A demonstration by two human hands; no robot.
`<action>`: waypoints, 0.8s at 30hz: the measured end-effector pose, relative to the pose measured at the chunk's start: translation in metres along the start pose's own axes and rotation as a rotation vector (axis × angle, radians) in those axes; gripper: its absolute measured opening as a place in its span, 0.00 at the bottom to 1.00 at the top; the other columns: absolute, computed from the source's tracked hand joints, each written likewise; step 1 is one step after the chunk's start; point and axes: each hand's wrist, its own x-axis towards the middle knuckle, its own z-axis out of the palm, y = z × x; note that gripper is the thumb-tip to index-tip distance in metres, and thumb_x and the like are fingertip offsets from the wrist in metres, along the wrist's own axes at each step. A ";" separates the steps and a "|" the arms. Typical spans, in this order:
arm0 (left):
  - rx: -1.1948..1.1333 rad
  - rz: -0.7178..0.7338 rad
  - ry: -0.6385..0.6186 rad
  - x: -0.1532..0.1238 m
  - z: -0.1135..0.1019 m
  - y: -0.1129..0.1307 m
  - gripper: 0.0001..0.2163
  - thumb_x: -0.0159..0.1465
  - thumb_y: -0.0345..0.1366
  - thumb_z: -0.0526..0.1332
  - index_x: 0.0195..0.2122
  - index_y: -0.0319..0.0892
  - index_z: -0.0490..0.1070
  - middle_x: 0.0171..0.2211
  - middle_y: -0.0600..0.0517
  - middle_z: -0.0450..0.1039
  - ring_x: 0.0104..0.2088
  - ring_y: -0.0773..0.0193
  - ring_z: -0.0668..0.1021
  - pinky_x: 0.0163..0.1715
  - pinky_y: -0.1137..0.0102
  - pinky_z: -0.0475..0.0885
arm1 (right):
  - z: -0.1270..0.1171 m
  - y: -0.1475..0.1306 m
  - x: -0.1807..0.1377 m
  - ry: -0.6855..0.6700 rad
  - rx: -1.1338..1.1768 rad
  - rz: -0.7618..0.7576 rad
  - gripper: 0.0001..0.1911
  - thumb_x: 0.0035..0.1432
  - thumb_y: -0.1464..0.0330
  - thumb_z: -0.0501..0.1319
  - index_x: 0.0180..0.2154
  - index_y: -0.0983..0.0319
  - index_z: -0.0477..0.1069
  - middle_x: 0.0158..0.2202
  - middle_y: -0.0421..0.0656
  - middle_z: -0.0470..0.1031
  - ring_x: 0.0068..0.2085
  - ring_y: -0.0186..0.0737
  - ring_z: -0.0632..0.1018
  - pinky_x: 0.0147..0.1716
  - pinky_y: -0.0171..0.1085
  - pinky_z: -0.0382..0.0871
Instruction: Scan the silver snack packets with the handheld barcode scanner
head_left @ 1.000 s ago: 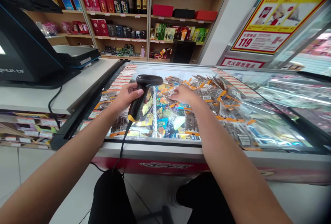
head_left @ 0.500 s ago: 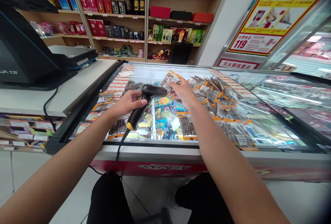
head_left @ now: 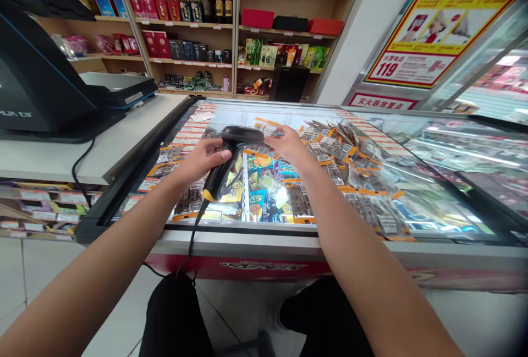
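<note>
My left hand (head_left: 204, 158) is wrapped round the handle of a black barcode scanner (head_left: 229, 154) with a yellow band, its cable hanging down to the floor. The scanner's head points right, over the open chest freezer (head_left: 289, 236). My right hand (head_left: 289, 145) is held just beyond the scanner's head and pinches a small orange-edged snack packet (head_left: 268, 126). Below both hands lie several packets of the same kind (head_left: 350, 170) and colourful ice-cream wrappers (head_left: 266, 186).
A black till screen (head_left: 37, 82) and a printer stand on the white counter (head_left: 103, 153) at the left. Wooden shelves (head_left: 235, 27) with boxes and bottles line the back wall. A glass-lidded freezer (head_left: 474, 153) runs on to the right. My dark-trousered knees are below.
My right hand has lifted a packet out of the pile and brought it back in front of the scanner's head. The scanner has tilted a little.
</note>
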 end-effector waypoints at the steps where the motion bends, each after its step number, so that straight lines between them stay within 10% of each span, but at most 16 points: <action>1: -0.044 0.002 0.034 0.000 0.000 0.002 0.27 0.56 0.62 0.71 0.35 0.40 0.73 0.26 0.50 0.79 0.23 0.62 0.79 0.24 0.70 0.74 | 0.004 0.001 -0.001 -0.040 -0.025 0.004 0.21 0.62 0.65 0.72 0.54 0.63 0.71 0.43 0.47 0.82 0.34 0.40 0.82 0.33 0.38 0.73; 7: -0.125 0.042 0.205 -0.001 -0.002 0.012 0.26 0.56 0.63 0.68 0.34 0.43 0.72 0.26 0.50 0.79 0.18 0.65 0.76 0.17 0.72 0.71 | 0.043 -0.003 -0.021 -0.488 -0.071 -0.208 0.12 0.64 0.66 0.69 0.48 0.62 0.77 0.38 0.46 0.83 0.37 0.44 0.84 0.37 0.41 0.75; 14: -0.094 0.029 0.212 -0.001 -0.001 0.014 0.26 0.56 0.64 0.67 0.34 0.44 0.73 0.26 0.49 0.79 0.19 0.64 0.76 0.18 0.70 0.70 | 0.050 0.007 -0.020 -0.119 -0.527 -0.365 0.15 0.66 0.63 0.66 0.52 0.59 0.81 0.52 0.55 0.77 0.59 0.61 0.76 0.59 0.58 0.69; 24: -0.108 0.018 0.179 -0.001 0.000 0.010 0.26 0.56 0.63 0.69 0.36 0.43 0.75 0.25 0.49 0.79 0.19 0.63 0.77 0.18 0.69 0.72 | 0.050 -0.002 -0.027 -0.433 -0.226 -0.315 0.20 0.65 0.68 0.69 0.58 0.63 0.80 0.53 0.54 0.82 0.45 0.49 0.84 0.49 0.50 0.79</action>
